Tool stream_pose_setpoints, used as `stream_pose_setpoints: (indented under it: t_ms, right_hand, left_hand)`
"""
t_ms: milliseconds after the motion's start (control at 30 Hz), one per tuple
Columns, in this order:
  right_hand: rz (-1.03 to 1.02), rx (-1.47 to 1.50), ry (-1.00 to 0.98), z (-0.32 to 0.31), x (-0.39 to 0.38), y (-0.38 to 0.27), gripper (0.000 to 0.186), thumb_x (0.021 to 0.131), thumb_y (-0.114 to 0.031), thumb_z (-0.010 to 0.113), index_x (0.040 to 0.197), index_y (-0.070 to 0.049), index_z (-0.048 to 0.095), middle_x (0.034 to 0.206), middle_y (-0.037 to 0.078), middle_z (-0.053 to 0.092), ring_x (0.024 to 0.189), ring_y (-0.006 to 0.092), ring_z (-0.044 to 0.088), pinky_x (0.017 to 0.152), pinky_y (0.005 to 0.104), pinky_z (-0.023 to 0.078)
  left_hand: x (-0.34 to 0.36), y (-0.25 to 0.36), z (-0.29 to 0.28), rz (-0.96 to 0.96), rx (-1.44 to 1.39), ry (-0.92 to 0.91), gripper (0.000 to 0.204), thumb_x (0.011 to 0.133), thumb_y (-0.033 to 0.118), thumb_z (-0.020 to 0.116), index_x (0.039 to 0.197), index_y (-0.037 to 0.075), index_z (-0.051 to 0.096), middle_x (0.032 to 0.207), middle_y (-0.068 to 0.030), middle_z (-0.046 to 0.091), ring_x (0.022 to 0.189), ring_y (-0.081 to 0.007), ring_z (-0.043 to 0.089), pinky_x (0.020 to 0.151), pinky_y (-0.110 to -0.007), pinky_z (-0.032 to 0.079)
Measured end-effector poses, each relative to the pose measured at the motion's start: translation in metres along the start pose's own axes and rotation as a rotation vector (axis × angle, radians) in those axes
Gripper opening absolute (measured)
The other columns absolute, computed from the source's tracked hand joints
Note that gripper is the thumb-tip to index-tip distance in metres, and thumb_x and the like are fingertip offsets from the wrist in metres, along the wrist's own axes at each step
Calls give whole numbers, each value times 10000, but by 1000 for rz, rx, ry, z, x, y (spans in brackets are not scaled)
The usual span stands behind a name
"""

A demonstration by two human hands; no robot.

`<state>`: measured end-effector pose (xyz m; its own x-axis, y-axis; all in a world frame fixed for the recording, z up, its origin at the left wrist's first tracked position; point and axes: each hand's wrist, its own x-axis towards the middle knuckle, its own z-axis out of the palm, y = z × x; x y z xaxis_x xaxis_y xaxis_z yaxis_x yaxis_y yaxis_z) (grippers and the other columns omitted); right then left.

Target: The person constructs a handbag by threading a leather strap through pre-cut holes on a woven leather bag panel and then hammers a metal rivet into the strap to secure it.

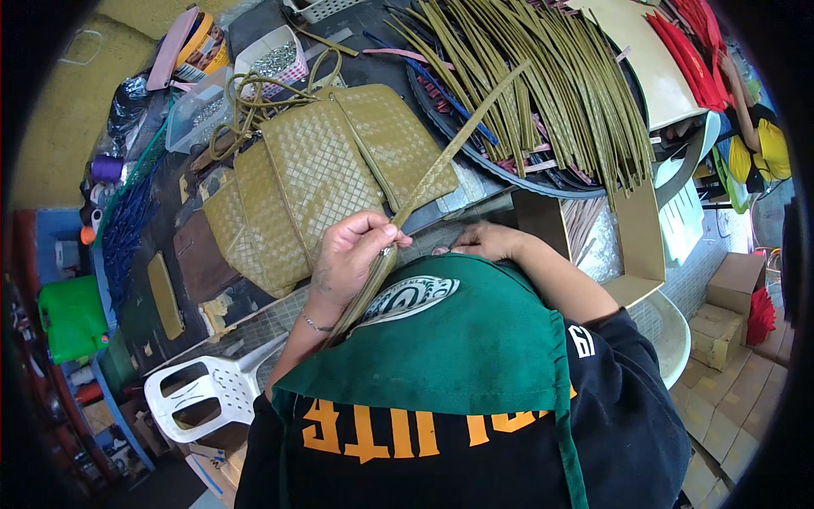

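My left hand (356, 254) is closed in a pinch around a long olive strap (437, 174). From that grip the strap slants up to the right over the table, and its lower part runs down beside my left forearm. A small shiny metal piece shows on the strap just under my fingers. At the upper edge of my green apron (441, 356), my right hand (483, 241) is bent with its fingers curled; what they hold, if anything, is hidden. Beyond my left hand, olive woven bag panels (314, 161) lie on the table with thin cords at their top.
A round dark tray (543, 188) holds many olive strips (526, 85). Behind the panels stand a box of small metal parts (273, 64) and a clear plastic tub (199, 114). A white plastic chair (203, 390) is at left; another person's arm (744, 106) shows at far right.
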<state>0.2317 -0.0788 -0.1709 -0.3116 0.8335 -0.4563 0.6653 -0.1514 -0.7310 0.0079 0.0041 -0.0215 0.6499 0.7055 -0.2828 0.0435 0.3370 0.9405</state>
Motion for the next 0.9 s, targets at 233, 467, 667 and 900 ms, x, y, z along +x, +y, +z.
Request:
stream_pose_setpoints:
  t_ms: [233, 467, 667, 900]
  right_hand:
    - [195, 158, -293, 10, -14, 24, 459, 800, -474, 399, 982, -91, 572, 1002, 150, 568, 924, 286, 536, 811, 344, 394]
    - [220, 155, -1, 13, -83, -3, 369, 767, -374, 480, 888, -35, 559, 894, 209, 570, 851, 348, 548, 702, 386, 425]
    - [257, 53, -18, 22, -105, 23, 354, 775, -353, 489, 878, -22, 561, 863, 205, 574, 812, 331, 560, 671, 369, 432]
    - [238, -412, -175, -3, -60, 3, 334, 779, -325, 508, 865, -7, 561, 824, 203, 578, 770, 307, 575, 652, 349, 436]
  left_hand:
    - [6, 4, -5, 98, -103, -23, 130, 821, 57, 466, 759, -29, 540, 738, -72, 578, 737, -130, 567, 698, -237, 441]
    - [6, 15, -17, 73, -169, -29, 117, 813, 90, 505, 787, -12, 554, 729, -62, 577, 711, -128, 562, 682, -240, 444]
    - [0, 22, -26, 133, -246, -41, 128, 815, 106, 515, 787, -10, 562, 731, -53, 579, 695, -123, 558, 675, -242, 445]
    - [-22, 18, -24, 188, -171, 88, 130, 825, 101, 513, 793, -17, 560, 735, -48, 582, 707, -100, 560, 654, -220, 452]
